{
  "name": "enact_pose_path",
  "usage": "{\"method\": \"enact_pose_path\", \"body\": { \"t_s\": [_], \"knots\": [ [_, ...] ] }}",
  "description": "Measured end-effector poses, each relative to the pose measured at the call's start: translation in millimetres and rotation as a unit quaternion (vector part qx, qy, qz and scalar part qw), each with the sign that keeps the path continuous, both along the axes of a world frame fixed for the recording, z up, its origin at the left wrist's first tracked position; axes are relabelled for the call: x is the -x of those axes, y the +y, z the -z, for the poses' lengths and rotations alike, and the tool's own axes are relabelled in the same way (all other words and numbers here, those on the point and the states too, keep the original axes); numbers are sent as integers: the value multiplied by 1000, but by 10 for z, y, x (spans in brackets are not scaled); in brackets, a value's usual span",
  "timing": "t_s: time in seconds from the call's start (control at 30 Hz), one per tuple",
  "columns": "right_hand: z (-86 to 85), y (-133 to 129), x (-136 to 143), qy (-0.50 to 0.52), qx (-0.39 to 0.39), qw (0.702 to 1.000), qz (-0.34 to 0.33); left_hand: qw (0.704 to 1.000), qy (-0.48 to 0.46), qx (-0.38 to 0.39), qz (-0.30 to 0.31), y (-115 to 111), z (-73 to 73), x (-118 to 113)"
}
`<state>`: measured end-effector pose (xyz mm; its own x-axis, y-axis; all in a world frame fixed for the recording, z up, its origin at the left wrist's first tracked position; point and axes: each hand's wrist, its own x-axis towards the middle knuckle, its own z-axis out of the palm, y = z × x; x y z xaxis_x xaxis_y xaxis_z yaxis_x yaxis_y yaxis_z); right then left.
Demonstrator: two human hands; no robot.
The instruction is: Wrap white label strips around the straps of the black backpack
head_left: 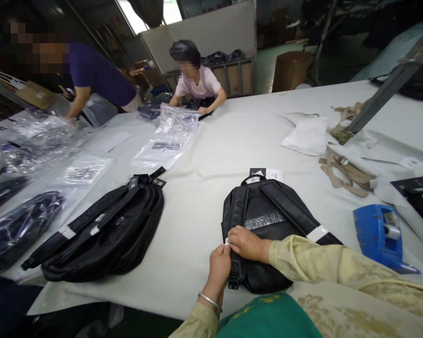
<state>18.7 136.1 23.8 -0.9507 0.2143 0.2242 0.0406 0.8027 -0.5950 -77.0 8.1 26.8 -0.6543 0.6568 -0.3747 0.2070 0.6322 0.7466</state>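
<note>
A black backpack (255,203) lies in front of me with its shoulder straps facing up and hang tags at its top handle. My left hand (220,266) is closed at the outer edge of the near-left strap, thumb and fingers pinching a small white strip (227,241). From the other side my right hand (246,243) rests over the same strap, its fingers closed on that strip; most of the strip is hidden under them. A white band (317,233) wraps the other strap. Across the back panel runs a shiny film strip (266,220).
Left of me lies a second black backpack (116,225) with tags. A blue tape dispenser (377,234) stands at right, near beige straps (348,173) and a white packet (308,136). Across the table one person (200,84) handles a clear plastic bag (169,141); another person (98,77) leans in at left.
</note>
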Motion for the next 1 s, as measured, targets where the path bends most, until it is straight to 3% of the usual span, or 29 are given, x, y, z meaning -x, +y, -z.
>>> {"method": "enact_pose_path", "body": {
  "t_s": [0.13,0.3,0.4,0.47,0.57,0.63,0.73,0.8,0.87,0.93,1.0],
  "knots": [
    [45,-108,-194,61,-8,998,5,996,-71,-38,-39,-3,-24,-32],
    [-37,-168,-327,-1,3,1000,20,952,-238,-130,-138,33,-109,-75],
    [-60,-129,-334,5,58,998,23,934,-288,-115,-178,73,-157,-77],
    [-49,-91,-359,48,121,989,64,937,-289,-83,-180,91,-189,-66],
    [-34,-82,-443,54,258,934,241,949,-270,-53,-154,99,-246,-57],
    [-48,-129,-493,-40,413,851,322,954,-259,-46,-141,98,-287,-71],
    [-99,-235,-489,-163,624,698,311,958,-248,-51,-134,100,-336,-120],
    [-129,-283,-441,-174,678,644,310,965,-227,-53,-123,101,-354,-152],
    [-148,-294,-392,-167,671,643,329,972,-202,-52,-112,97,-359,-169],
    [-164,-274,-369,-158,638,670,346,968,-215,-58,-115,87,-351,-170],
    [-183,-242,-379,-143,608,697,352,947,-288,-70,-124,77,-334,-162]
  ]
}}
